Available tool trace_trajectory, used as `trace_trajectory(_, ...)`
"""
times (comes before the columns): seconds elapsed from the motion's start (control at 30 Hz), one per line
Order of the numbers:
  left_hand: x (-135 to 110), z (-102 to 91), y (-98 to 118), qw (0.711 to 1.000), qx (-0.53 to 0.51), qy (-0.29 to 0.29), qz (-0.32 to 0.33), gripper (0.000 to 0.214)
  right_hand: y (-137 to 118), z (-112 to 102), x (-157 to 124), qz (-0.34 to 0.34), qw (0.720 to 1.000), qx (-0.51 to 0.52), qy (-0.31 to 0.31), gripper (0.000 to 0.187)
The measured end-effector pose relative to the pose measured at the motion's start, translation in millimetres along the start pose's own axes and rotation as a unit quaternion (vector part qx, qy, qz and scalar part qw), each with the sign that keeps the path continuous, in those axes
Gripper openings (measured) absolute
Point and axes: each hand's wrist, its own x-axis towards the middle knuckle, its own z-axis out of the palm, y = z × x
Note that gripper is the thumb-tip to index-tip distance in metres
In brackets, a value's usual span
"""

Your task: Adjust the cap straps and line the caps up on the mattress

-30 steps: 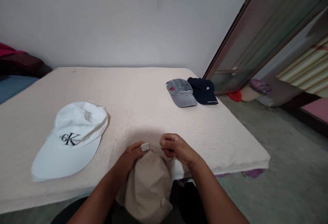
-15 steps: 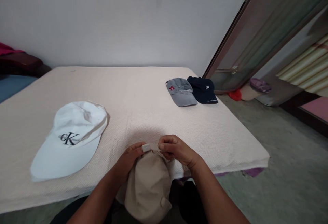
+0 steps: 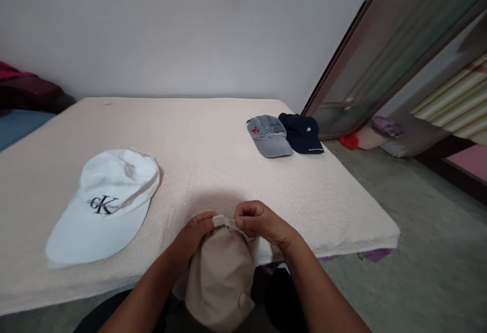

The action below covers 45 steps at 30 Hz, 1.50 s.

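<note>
A beige cap is held at the near edge of the bed, its crown toward me and its back strap uppermost. My left hand grips the strap's left end, thumb and fingers closed on it. With thumb and index finger pinched, my right hand holds the strap's right part. To the left lies a white cap with black letters on its front, touched by neither hand. Farther back on the right, a grey cap rests against a navy cap.
The bed has a cream textured cover and stands against a white wall. Dark red and blue items sit at the far left. On the right are a framed glass door, a bare floor and a striped curtain.
The strap between my hands has tilted and drawn down closer to the cap's edge. Both hands keep nearly the same place, and the other caps lie as before.
</note>
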Motion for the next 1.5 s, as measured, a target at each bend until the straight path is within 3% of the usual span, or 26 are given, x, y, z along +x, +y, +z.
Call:
trace_trajectory(0.23,-0.7,1.3,1.4,0.999,0.016,-0.013,-0.030,0.015,3.8,0.7,4.1,-0.015,0.999,0.021,0.041,0.020)
trace_trajectory(0.43,-1.9,2.9,3.9,0.999,0.025,-0.018,-0.012,0.013,0.0,1.2,1.4,-0.004,1.000,0.008,0.016,0.020)
trace_trajectory(0.63,0.0,3.0,0.4,0.999,0.005,-0.031,-0.032,0.016,3.5,2.1,4.0,-0.020,0.997,0.051,0.046,0.020)
trace_trajectory(0.83,2.0,0.4,-1.1,0.999,-0.009,-0.040,-0.028,0.018,1.5,2.5,3.3,-0.022,0.997,0.068,0.039,0.019)
trace_trajectory(1.07,2.4,1.2,-1.7,0.999,-0.002,-0.003,-0.035,0.018,0.5,1.6,2.5,0.008,0.999,0.013,0.043,0.018)
trace_trajectory(1.23,4.8,-0.3,-5.2,0.999,0.020,0.009,-0.038,0.021,1.3,3.2,5.6,-0.007,0.997,0.059,0.057,0.025)
trace_trajectory(1.5,3.9,1.1,-3.1,0.999,0.034,0.004,-0.034,0.022,-0.5,4.6,2.8,0.020,1.000,0.009,0.020,0.025)
